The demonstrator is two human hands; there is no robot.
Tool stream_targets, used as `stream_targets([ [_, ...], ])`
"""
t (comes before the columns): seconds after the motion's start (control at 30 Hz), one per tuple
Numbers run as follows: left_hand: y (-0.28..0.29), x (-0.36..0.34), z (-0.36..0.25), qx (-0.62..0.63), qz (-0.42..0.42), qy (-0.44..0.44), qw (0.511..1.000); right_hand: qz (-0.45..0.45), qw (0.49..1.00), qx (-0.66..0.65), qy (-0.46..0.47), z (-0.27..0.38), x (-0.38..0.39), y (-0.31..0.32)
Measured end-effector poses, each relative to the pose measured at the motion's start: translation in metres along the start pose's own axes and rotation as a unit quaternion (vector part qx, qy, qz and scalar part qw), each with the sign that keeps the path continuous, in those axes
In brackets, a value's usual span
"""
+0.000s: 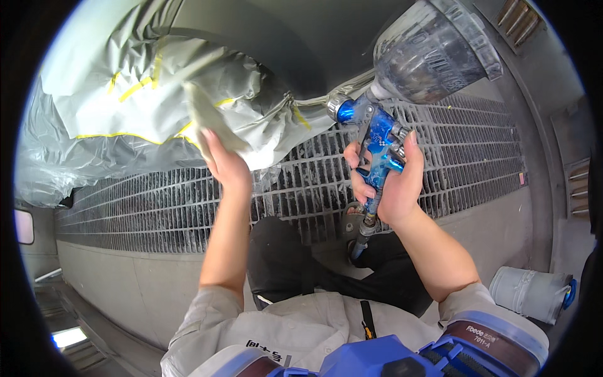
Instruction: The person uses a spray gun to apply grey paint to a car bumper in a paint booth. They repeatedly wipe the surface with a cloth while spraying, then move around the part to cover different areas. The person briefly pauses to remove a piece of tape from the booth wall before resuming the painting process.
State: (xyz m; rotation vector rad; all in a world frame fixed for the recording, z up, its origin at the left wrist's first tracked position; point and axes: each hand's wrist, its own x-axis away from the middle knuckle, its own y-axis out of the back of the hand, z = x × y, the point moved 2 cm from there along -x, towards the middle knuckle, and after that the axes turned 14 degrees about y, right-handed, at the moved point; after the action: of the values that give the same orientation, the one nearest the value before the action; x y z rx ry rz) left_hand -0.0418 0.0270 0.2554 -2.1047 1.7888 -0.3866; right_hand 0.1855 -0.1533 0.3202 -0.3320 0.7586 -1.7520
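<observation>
My left hand (227, 164) grips a pale, off-white cloth or pad (208, 112), slightly blurred, held up in front of grey masking sheet (94, 100) with yellow tape on it. The sheet covers the lower part of a dark curved vehicle panel (270, 44). On the right, my right hand (396, 179) is wrapped round a blue and silver spray gun (380, 135), its large clouded cup (427, 60) at the top and a hose fitting (364, 235) hanging below.
A floor grate (465, 163) runs beneath the vehicle, with smooth floor (125, 276) nearer me. My bent legs in dark trousers are below my hands. A translucent container (524, 295) lies at lower right. A blue respirator (377, 358) shows at the bottom edge; wall vents line the right.
</observation>
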Motion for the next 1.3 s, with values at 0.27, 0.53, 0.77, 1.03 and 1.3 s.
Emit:
stream_targets([
  [0.27, -0.11, -0.091, 0.04, -0.489, -0.006, -0.478, 0.73, -0.024, 0.999, -0.039, 0.017, 0.006, 0.003, -0.002],
  [0.53, -0.052, -0.091, 0.158, -0.764, 0.217, -0.413, 0.446, -0.048, 0.997, -0.053, 0.002, 0.004, 0.003, -0.001],
  [0.77, -0.037, -0.14, 0.034, -0.729, 0.104, -0.475, 0.483, -0.042, 0.997, -0.063, 0.014, 0.007, 0.003, -0.002],
  [1.03, -0.058, -0.122, 0.064, -0.764, 0.069, -0.449, 0.458, -0.014, 0.999, -0.043, 0.022, 0.008, 0.005, -0.004],
  [1.3, -0.048, -0.116, 0.073, -0.769, 0.167, -0.428, 0.445, -0.004, 0.999, -0.053, 0.003, 0.007, 0.006, -0.001],
])
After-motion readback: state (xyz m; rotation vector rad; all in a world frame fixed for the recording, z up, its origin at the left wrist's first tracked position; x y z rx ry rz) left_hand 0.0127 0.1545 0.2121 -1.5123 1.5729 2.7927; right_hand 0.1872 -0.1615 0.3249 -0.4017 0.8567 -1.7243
